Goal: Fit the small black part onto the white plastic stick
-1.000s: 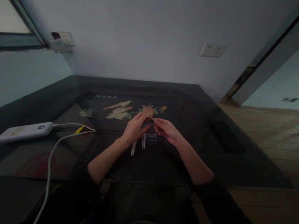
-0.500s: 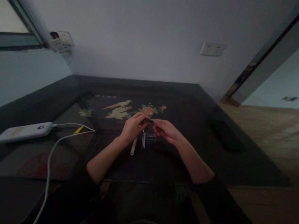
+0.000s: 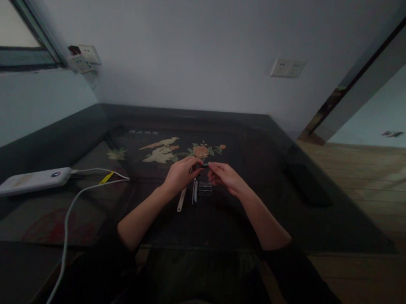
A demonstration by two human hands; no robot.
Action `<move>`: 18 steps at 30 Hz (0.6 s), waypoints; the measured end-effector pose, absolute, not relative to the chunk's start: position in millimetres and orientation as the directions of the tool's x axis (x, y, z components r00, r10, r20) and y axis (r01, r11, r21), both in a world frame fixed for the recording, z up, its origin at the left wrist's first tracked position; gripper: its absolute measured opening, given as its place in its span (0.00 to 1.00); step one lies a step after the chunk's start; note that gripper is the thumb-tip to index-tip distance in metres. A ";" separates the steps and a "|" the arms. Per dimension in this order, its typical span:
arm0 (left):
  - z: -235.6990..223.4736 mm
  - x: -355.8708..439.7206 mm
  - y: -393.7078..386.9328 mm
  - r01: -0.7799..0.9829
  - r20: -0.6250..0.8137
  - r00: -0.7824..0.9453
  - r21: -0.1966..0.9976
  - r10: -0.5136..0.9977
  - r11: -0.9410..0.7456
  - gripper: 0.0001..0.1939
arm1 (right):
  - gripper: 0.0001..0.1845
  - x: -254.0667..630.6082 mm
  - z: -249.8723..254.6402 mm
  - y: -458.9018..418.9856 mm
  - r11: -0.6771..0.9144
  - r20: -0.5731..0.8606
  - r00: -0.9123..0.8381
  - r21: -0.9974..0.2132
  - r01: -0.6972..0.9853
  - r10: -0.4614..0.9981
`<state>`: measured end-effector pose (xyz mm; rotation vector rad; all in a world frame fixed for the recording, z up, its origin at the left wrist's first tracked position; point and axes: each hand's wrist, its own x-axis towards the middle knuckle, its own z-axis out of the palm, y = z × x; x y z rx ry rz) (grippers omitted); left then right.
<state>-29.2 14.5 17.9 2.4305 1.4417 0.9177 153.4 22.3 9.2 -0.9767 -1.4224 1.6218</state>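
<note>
Over the middle of the dark table, my left hand [image 3: 181, 174] and my right hand [image 3: 225, 176] meet at the fingertips. Between them they pinch a small dark-green object [image 3: 205, 165], too small to name, one end in each hand. Below the hands lies a flat pale strip with a hole at its near end [image 3: 181, 200]. Beside it is a slim black-and-white tool [image 3: 195, 191], its far end partly hidden by my left hand. To the right of that, under my right fingers, sits a small clear case [image 3: 205, 189].
At the left a white power bank [image 3: 34, 180] has a white cable [image 3: 66, 235] with a yellow tag [image 3: 106, 178]. A dark flat object, perhaps a phone [image 3: 308, 185], lies on the right of the table [image 3: 254, 220]. The wall with sockets [image 3: 288, 68] rises behind.
Both hands keep nearly the same place and grip on the small green object, which seems slightly turned. The whole view has shifted a little.
</note>
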 end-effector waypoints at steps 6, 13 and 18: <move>12.9 -30.2 17.7 0.824 0.275 0.347 0.366 0.896 -0.432 0.09 | 0.15 156.2 8.4 26.2 0.236 0.167 -0.309 -0.951 0.201 0.936; 8.8 -29.1 18.0 0.854 0.226 0.361 0.310 0.905 -0.418 0.07 | 0.09 157.7 4.6 28.1 0.404 0.270 -0.322 -0.772 0.491 0.907; 9.4 -27.2 16.5 0.851 0.208 0.372 0.313 0.905 -0.421 0.07 | 0.07 157.7 2.6 28.2 0.417 0.271 -0.326 -0.710 0.567 0.906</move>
